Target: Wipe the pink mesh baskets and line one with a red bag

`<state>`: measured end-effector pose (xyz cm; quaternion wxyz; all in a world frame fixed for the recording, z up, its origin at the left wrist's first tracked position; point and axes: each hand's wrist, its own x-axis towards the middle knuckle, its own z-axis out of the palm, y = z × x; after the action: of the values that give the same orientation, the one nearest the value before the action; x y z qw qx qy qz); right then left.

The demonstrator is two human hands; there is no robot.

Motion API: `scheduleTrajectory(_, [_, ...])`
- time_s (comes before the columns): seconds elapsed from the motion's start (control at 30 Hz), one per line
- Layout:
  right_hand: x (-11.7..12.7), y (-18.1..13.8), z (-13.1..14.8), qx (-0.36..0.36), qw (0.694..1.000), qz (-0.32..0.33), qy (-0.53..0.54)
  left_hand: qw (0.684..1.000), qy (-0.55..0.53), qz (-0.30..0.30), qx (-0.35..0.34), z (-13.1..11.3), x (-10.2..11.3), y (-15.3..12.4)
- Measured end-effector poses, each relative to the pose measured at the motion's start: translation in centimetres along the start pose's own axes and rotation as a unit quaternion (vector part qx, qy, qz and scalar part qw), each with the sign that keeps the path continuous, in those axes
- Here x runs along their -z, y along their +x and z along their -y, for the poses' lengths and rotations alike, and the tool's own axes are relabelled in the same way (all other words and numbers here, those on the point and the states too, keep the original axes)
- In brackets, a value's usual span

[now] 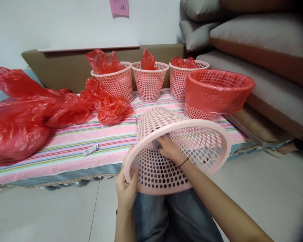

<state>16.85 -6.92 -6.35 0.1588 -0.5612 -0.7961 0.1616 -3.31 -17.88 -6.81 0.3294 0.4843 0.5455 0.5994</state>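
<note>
A pale pink mesh basket [207, 132] lies tilted on its side over my lap, its mouth facing me. My left hand [126, 188] grips the near left rim, thumb over the edge. Reaching inside the basket, my right hand [168, 148] has its fingers near the bottom; whether they hold anything is hidden by the mesh. A black band circles that wrist.
A low platform with a striped cloth [70, 144] carries a heap of red plastic bags [27, 114], three upright pink baskets with red bags inside [148, 80], and one basket lined with a red bag [217, 90]. A small white tube [91, 150] lies on the cloth. Cushions [262, 37] are stacked at the right.
</note>
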Motion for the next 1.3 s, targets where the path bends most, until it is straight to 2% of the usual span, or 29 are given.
scheduleTrajectory(0.1, [-2.8, 0.6, 0.1, -0.018, 0.999, 0.032, -0.011, 1.0, -0.002, -0.005, -0.004, 0.0, -0.5, -0.3])
scheduleTrajectory(0.17, [-3.5, 0.1, 0.3, -0.025, 0.999, 0.033, -0.012, 1.0, 0.0, -0.028, -0.004, -0.4, -0.9, -0.5])
scheduleTrajectory(0.27, [-2.9, -2.0, 1.1, -0.002, 0.999, 0.045, 0.017, 0.997, 0.023, -0.078, -0.005, -1.4, -1.4, -0.4])
scheduleTrajectory(0.37, [-1.5, -6.4, 2.5, 0.043, 0.989, 0.063, 0.13, 0.994, 0.035, -0.107, 0.007, -2.2, -1.7, -0.3])
scheduleTrajectory(0.53, [0.4, -15.2, 4.5, 0.046, 0.938, 0.085, 0.332, 0.993, 0.057, -0.105, -0.019, -3.7, -1.9, -0.3])
scheduleTrajectory(0.67, [1.0, -18.6, 4.6, 0.03, 0.872, 0.088, 0.481, 0.992, 0.078, -0.082, -0.059, -5.8, -1.8, 0.2])
scheduleTrajectory(0.73, [1.5, -19.1, 4.3, -0.018, 0.835, 0.025, 0.55, 0.992, 0.087, -0.053, -0.075, -7.1, -1.5, 1.0])
scheduleTrajectory(0.83, [3.0, -18.6, 3.5, -0.112, 0.822, -0.184, 0.527, 0.988, 0.096, 0.01, -0.117, -9.1, -1.0, 2.7])
scheduleTrajectory(0.9, [4.2, -17.5, 2.6, -0.116, 0.842, -0.283, 0.445, 0.98, 0.109, 0.067, -0.155, -10.4, -1.0, 3.8])
scheduleTrajectory(0.97, [4.8, -15.9, 1.6, -0.059, 0.901, -0.289, 0.318, 0.965, 0.125, 0.131, -0.19, -11.4, -1.4, 4.7])
scheduleTrajectory(1.03, [4.2, -14.3, 0.8, -0.02, 0.962, -0.223, 0.155, 0.951, 0.129, 0.179, -0.215, -12.0, -2.2, 5.1])
scheduleTrajectory(1.07, [3.4, -13.6, 0.5, -0.023, 0.981, -0.176, 0.084, 0.946, 0.128, 0.197, -0.225, -12.2, -2.7, 5.1])
scheduleTrajectory(1.13, [1.1, -12.7, 0.7, -0.07, 0.992, -0.1, 0.024, 0.937, 0.122, 0.225, -0.237, -12.4, -3.6, 4.6])
scheduleTrajectory(1.17, [0.0, -12.6, 1.1, -0.088, 0.992, -0.078, 0.033, 0.934, 0.12, 0.238, -0.239, -12.4, -4.0, 4.3])
scheduleTrajectory(1.23, [-2.0, -12.9, 2.7, -0.087, 0.986, -0.056, 0.134, 0.931, 0.122, 0.249, -0.237, -12.3, -4.5, 3.7])
scheduleTrajectory(1.3, [-3.0, -13.6, 4.7, -0.064, 0.948, -0.049, 0.307, 0.935, 0.125, 0.24, -0.231, -12.2, -4.6, 3.4])
